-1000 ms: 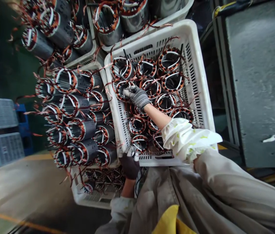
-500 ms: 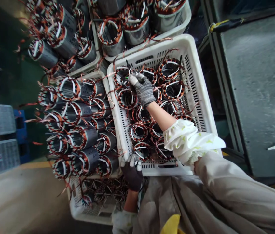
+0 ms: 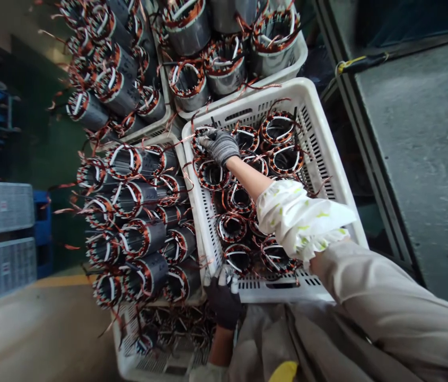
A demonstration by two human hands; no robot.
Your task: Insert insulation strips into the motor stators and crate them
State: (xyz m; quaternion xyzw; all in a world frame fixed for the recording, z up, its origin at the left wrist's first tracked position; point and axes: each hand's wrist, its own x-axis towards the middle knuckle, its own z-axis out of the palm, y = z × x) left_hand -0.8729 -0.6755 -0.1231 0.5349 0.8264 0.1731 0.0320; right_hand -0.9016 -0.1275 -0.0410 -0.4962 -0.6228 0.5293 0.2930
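My right hand (image 3: pixel 220 146), in a grey striped glove with pale fingertips, is at the far left corner of a white plastic crate (image 3: pixel 315 87). Its fingers are bent over the rim of a motor stator (image 3: pixel 203 139), whose copper windings and white sleeve partly show; the fingertips' exact grip is hard to see. Around it stand several upright stators, such as one just below the hand (image 3: pixel 212 174). My left hand (image 3: pixel 224 300), in a dark glove with white fingertips, is curled over the crate's near left corner, gripping the rim.
To the left, stators lying on their sides are stacked (image 3: pixel 144 233), with loose copper leads sticking out. More crates of stators adjoin at the back (image 3: pixel 283 71) and below left (image 3: pixel 122 345). A grey metal table (image 3: pixel 426 132) stands on the right.
The view has shifted, so the crates appear lower and slightly to the right. My right hand has moved left onto the corner stator. My left hand stays on the crate corner.
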